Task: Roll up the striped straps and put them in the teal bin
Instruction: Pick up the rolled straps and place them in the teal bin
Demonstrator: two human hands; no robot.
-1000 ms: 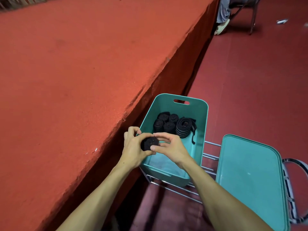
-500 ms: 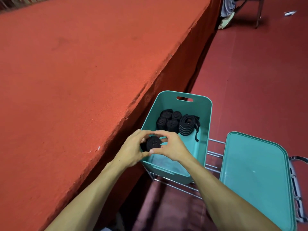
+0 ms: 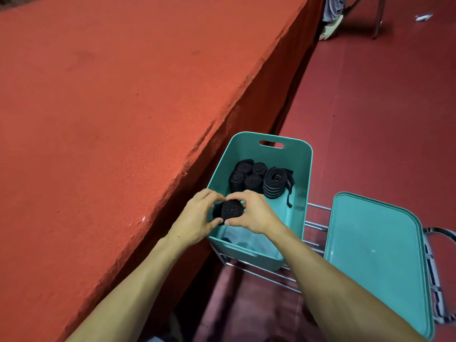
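- Across the left side, a big red felt-covered table (image 3: 111, 119); bare where visible, no straps seen on it.
- Dark red carpeted floor (image 3: 370, 107) on the right; chair legs and a person's shoe at the top edge.
- Flat teal plastic lid (image 3: 375, 243) lies on the rack just beside the bin.
- Deep rectangular teal plastic bin (image 3: 296, 154) sits on the rack against the table's side, open top, handle slot in the far wall.
- Chrome wire rack (image 3: 317, 225) under bin and lid.
- Left hand (image 3: 197, 215) and right hand (image 3: 256, 213) meet over the bin's near-left corner. Both grips are closed on the same roll, fingers above and thumbs below.
- Loose striped coil of black strap (image 3: 276, 183) in the bin's far half, tail end hanging free.
- Four tight black strap rolls (image 3: 246, 176) packed touching one another, just left of the coil.
- Small tight black rolled strap (image 3: 232, 209) held between both hands, above the bin and not yet set down.
- Step, as judged: rolling looks finished and placing is in hand.
- Next move calls for lowering the roll beside the packed ones while keeping the pinch, so the end does not spring loose, then letting go.
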